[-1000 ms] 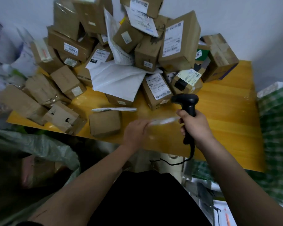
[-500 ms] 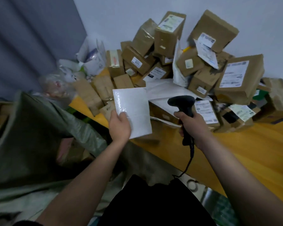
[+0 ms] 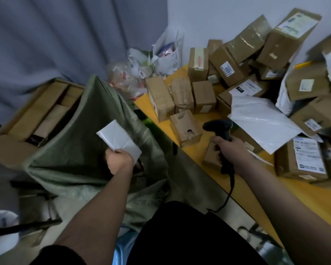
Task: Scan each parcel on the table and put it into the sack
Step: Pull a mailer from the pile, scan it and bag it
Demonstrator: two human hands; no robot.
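My left hand (image 3: 119,161) grips a flat white mailer parcel (image 3: 118,139) by its near edge and holds it over the open mouth of the green woven sack (image 3: 80,131), which stands left of the table. My right hand (image 3: 228,149) grips the black handheld scanner (image 3: 221,129) by its handle above the yellow table's (image 3: 256,190) near-left part; its cable hangs down off the table edge. A heap of brown cardboard parcels (image 3: 231,67) covers the table, with a large white poly mailer (image 3: 262,119) lying on top near the scanner.
An open cardboard box (image 3: 36,111) stands behind the sack at the left. Plastic bags (image 3: 151,60) are bunched at the table's far-left corner against a grey curtain. A labelled box (image 3: 302,159) sits right of my right hand.
My left hand has lifted the white mailer off the table and carried it left, over the sack's mouth. The view has swung left with it. My right hand still holds the scanner.
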